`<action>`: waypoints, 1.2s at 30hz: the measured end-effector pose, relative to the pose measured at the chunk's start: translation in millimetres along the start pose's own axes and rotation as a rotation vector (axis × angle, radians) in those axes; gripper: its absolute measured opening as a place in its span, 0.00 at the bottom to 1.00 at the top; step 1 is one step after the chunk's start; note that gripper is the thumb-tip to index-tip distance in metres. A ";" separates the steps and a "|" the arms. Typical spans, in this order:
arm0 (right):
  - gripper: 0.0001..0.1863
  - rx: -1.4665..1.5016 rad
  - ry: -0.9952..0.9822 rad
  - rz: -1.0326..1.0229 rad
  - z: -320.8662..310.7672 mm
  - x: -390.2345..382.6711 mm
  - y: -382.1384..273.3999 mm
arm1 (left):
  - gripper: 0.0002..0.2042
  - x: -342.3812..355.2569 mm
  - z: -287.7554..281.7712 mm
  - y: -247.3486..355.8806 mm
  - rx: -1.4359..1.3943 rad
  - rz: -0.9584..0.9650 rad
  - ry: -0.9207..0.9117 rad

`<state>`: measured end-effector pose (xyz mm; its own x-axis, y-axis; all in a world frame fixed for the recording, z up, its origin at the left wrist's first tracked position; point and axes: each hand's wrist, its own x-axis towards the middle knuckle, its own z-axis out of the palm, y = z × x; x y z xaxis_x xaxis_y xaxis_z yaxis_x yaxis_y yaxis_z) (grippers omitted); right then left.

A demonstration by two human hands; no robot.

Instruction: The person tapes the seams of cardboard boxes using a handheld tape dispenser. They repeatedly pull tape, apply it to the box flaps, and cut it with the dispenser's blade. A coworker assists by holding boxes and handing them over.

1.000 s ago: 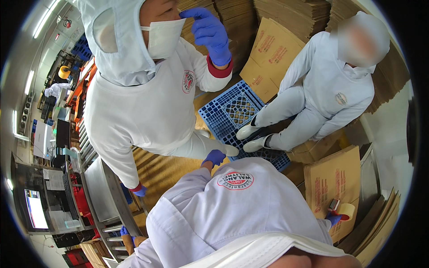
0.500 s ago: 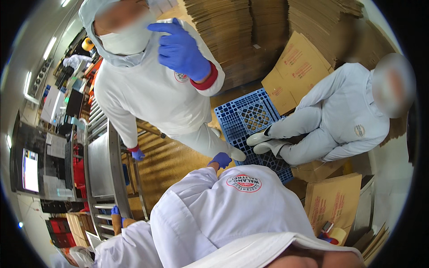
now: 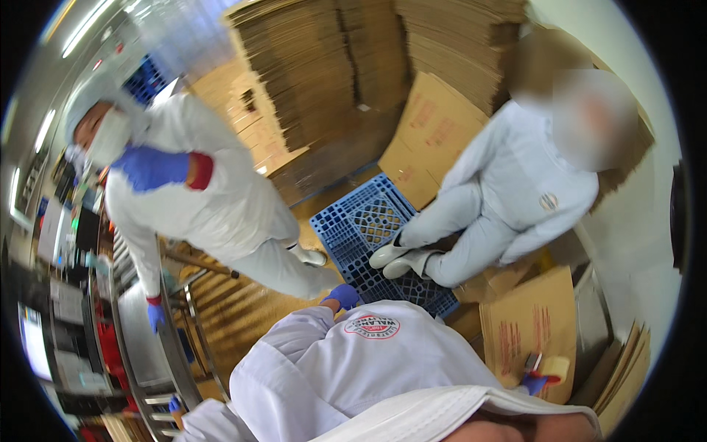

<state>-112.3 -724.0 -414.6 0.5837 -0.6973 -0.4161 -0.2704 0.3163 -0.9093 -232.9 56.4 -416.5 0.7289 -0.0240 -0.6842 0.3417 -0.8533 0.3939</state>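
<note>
My left hand (image 3: pixel 343 297), in a blue glove, is held out beyond my white coat (image 3: pixel 412 342), above the floor near a blue plastic pallet (image 3: pixel 346 221). It looks rounded, but its fingers are hidden. At the lower right my right hand (image 3: pixel 533 384), also gloved in blue, is mostly hidden. It is closed round a tape dispenser (image 3: pixel 554 368) with red parts and a wide tan roll. Flat cardboard cartons (image 3: pixel 526 320) stand just behind the dispenser.
A co-worker (image 3: pixel 195 177) stands at the left, one blue glove raised near the mask. Another person (image 3: pixel 515 177) sits at the right, boots on the pallet. Tall carton stacks (image 3: pixel 317 81) rise behind. A metal roller table (image 3: pixel 143 342) runs along the left, where a third person's sleeve (image 3: pixel 210 421) shows.
The view has swung, so the standing co-worker and that person's raised hand appear farther left. The seated person, pallet and my left hand also appear shifted left. The tape dispenser stays in my right hand.
</note>
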 end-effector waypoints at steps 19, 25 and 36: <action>0.20 0.548 -0.179 -0.099 60.2 -75.9 18.3 | 0.36 103.5 -25.2 282.9 -0.708 0.530 -0.215; 0.15 0.840 -0.194 -0.336 45.0 -112.3 23.7 | 0.50 96.1 -26.1 359.3 -0.488 0.382 -0.110; 0.09 -0.111 0.396 -0.744 -29.5 -210.8 -115.9 | 0.36 111.9 -45.4 395.7 -0.707 0.334 0.037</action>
<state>-226.6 -632.6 -221.4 0.3335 -0.8788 0.3412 -0.0076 -0.3644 -0.9312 10.8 -260.4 -309.4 0.8746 -0.1930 -0.4448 0.3887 -0.2691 0.8812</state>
